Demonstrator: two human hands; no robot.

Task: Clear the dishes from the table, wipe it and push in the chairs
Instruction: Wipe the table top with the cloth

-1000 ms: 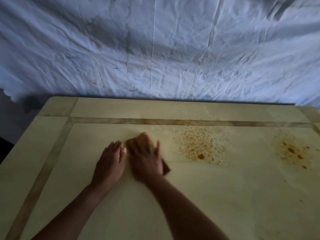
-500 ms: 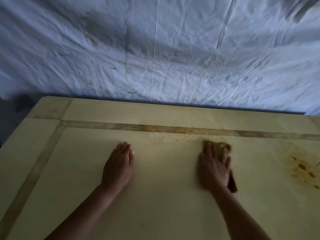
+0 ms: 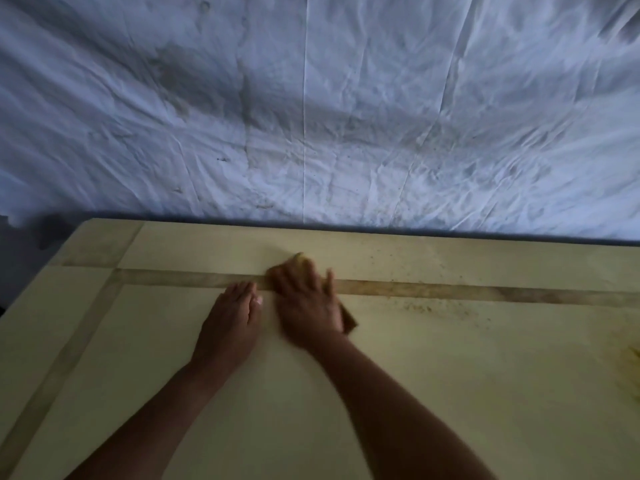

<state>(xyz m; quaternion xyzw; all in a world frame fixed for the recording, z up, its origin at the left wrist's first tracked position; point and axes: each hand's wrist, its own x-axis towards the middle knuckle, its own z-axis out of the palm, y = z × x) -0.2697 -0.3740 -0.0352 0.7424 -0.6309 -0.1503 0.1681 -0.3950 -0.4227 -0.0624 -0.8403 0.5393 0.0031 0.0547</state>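
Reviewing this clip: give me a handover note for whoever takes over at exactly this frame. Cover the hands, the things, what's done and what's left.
Left hand: open, flat on the table, just beside the right.
Right hand: open, pressing a brown cloth down across the darker inlay strip near the far edge; motion-blurred.
Done: no dishes in view; wiping is under way.
Left: crumbs to the right of the cloth, a yellowish stain at the frame's right edge, then the chairs, which are out of view.
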